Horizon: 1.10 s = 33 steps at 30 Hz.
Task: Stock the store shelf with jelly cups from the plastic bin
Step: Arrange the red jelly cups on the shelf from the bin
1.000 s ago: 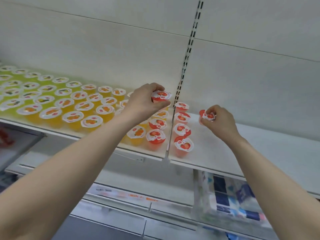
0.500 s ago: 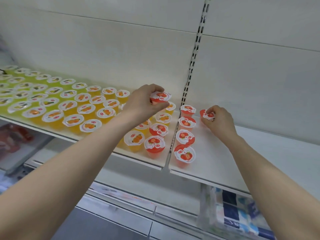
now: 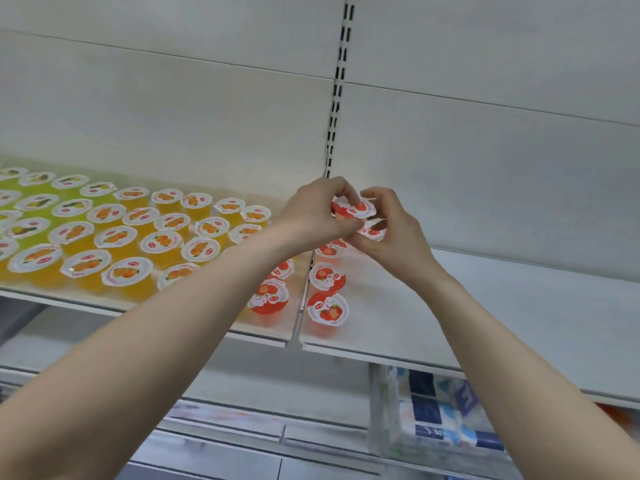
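The biggest worry is a drop. Your hands are bunched close together over the shelf, right at the back by the wall. Your left hand pinches the top red jelly cup. Your right hand curls round the lower red jelly cup, and its fingers also reach up beside the top one. The two cups sit almost on each other. If one hand lets go too soon, I think a cup could slip and fall.

The next worry is a bump. The row of red cups stands just under your wrists. If you set a cup down fast, your hand could knock that row crooked.

A smaller worry is the crack between the boards. A cup set on it might wobble.

Around you, the white back wall is the biggest thing, with the slotted metal strip running up it. Orange jelly cups fill the left board, and green jelly cups sit further left. More red cups stand near the front edge, partly hidden by your left arm. A wrapped blue and white pack sits on the shelf below. The plastic bin is not in sight.

The right board is mostly bare, so only the red row stands in your way.
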Each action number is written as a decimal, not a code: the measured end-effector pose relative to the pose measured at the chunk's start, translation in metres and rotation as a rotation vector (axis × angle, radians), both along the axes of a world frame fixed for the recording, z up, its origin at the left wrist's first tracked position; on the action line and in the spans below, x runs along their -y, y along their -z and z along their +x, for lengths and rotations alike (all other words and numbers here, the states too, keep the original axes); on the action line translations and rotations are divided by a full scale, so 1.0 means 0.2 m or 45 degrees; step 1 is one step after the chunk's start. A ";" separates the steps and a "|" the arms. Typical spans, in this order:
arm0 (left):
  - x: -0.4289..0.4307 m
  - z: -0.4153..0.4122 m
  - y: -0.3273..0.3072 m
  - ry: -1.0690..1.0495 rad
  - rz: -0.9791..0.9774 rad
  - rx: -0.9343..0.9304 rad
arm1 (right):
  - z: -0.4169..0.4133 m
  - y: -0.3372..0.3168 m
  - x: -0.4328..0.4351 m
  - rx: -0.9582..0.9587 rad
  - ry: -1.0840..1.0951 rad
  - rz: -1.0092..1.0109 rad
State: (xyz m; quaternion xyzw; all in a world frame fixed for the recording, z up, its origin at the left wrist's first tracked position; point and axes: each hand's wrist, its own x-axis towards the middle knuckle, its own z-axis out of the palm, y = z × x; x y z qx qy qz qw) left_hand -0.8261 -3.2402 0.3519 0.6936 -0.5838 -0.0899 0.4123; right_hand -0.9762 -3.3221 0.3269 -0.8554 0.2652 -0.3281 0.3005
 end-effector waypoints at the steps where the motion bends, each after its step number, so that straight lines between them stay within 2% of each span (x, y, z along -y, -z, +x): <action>1: 0.01 -0.02 0.00 0.027 -0.003 -0.004 | -0.01 0.00 -0.01 0.034 -0.004 0.036; 6: 0.01 0.00 0.03 0.182 0.016 -0.024 | -0.09 0.05 0.00 0.082 0.049 0.091; 9: 0.00 0.10 0.09 0.077 0.026 0.317 | -0.16 0.11 0.07 0.057 0.179 0.039; 12: -0.02 0.16 0.19 0.104 0.135 0.639 | -0.19 0.19 0.13 -0.034 0.254 -0.014; 17: -0.04 0.15 0.30 0.141 0.182 0.920 | -0.14 0.31 0.11 -0.207 0.234 -0.109; 29: -0.06 0.16 0.34 0.111 0.126 0.890 | -0.07 0.39 0.10 -0.270 0.300 -0.072; 33: -0.07 0.16 0.33 0.115 0.105 0.884 | -0.09 0.40 0.10 -0.305 0.278 -0.158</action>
